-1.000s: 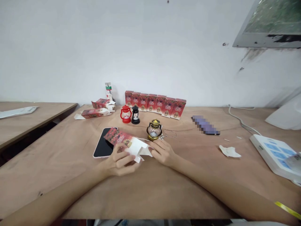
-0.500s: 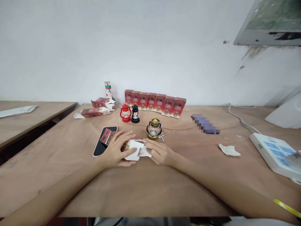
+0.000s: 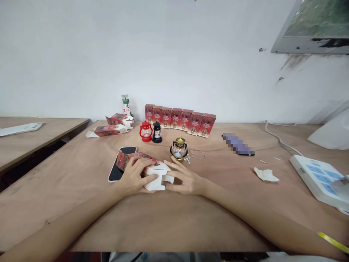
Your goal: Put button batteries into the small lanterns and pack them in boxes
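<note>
A red printed cardboard box [image 3: 135, 157] lies on its side in front of me, its white flaps [image 3: 156, 180] standing out at the right end. My left hand [image 3: 137, 173] is closed around the box, thumb on the near white flap and fingers over the top. At the open end, my right hand [image 3: 182, 178] has its fingers spread and touches the white flaps. Under the box's left end lies a phone with a dark screen [image 3: 115, 173]. Just beyond my right fingertips stands a small bronze-coloured lantern [image 3: 179, 149]. What the box holds inside is hidden.
Red boxes [image 3: 176, 118] stand in a row by the wall. A red lantern [image 3: 146, 131] and black lantern [image 3: 157, 133] stand before them. Opened boxes [image 3: 110, 130] lie left. On the right are a purple phone [image 3: 238, 144], crumpled paper [image 3: 266, 174] and a white device [image 3: 319, 178].
The box has turned so more of its red side shows, and its flapped end has opened out. My right hand's fingers have spread apart.
</note>
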The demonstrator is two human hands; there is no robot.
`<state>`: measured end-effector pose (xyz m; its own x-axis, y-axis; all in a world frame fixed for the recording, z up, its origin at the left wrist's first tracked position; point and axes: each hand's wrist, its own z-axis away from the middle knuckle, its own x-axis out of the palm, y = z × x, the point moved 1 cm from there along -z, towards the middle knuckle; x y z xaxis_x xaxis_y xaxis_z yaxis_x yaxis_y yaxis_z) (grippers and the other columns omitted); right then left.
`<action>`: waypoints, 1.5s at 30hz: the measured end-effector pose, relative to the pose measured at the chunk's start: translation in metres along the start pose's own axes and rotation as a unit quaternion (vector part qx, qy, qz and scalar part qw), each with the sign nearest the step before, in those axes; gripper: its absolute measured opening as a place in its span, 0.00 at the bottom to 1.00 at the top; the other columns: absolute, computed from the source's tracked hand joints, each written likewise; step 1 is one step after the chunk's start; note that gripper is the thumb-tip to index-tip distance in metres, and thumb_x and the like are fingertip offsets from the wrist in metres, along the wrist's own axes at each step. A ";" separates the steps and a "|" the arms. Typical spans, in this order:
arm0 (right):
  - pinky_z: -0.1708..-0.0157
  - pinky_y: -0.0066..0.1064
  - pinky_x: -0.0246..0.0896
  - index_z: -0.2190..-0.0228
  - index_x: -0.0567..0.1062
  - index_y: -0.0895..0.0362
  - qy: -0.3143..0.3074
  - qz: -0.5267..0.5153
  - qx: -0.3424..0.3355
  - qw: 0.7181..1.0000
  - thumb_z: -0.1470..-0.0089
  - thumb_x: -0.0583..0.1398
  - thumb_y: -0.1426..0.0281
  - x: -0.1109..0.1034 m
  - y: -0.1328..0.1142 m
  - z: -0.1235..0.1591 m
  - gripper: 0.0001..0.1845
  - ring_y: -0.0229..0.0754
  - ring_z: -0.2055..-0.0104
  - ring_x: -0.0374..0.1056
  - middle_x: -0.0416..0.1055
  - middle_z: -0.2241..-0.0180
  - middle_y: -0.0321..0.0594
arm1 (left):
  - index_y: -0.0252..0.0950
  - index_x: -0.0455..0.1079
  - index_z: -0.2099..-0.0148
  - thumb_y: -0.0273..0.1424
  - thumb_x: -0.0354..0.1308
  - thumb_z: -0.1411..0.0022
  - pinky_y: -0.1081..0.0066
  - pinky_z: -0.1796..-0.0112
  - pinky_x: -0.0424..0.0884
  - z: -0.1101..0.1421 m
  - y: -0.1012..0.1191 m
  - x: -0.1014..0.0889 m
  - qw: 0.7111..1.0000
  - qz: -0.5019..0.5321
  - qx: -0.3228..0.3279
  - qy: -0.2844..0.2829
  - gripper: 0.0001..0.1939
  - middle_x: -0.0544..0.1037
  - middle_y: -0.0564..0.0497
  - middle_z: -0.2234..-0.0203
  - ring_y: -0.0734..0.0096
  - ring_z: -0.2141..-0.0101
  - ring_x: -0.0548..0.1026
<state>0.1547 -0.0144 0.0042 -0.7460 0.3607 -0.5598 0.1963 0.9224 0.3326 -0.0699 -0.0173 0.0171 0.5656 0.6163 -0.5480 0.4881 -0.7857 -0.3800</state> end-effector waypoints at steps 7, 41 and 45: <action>0.49 0.58 0.61 0.64 0.72 0.60 0.026 0.031 0.014 0.999 0.48 0.60 0.75 0.000 -0.001 0.002 0.07 0.56 0.40 0.55 0.70 0.58 0.51 | 0.44 0.61 0.53 0.47 0.58 0.46 0.56 0.57 0.65 0.002 -0.002 0.002 1.000 -0.009 -0.015 0.015 0.21 0.71 0.41 0.54 0.59 0.55 0.70; 0.53 0.42 0.68 0.64 0.69 0.58 0.082 0.030 0.035 0.996 0.49 0.57 0.77 -0.001 0.001 0.007 0.08 0.47 0.44 0.62 0.69 0.56 0.49 | 0.38 0.67 0.57 0.46 0.64 0.52 0.61 0.61 0.69 -0.016 0.002 -0.007 0.997 -0.046 0.028 0.057 0.24 0.76 0.44 0.63 0.61 0.60 0.74; 0.54 0.39 0.67 0.57 0.66 0.57 0.090 0.013 0.044 0.995 0.47 0.56 0.78 -0.001 0.003 0.007 0.15 0.41 0.51 0.67 0.70 0.58 0.47 | 0.38 0.65 0.53 0.39 0.61 0.50 0.59 0.60 0.67 -0.015 0.005 -0.007 0.999 -0.025 0.016 0.038 0.22 0.74 0.42 0.61 0.60 0.60 0.73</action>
<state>0.1605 -0.0115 0.0007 -0.8405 0.3620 -0.4032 0.2669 0.9241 0.2734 -0.0616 -0.0248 0.0310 0.5898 0.6566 -0.4701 0.4962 -0.7539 -0.4306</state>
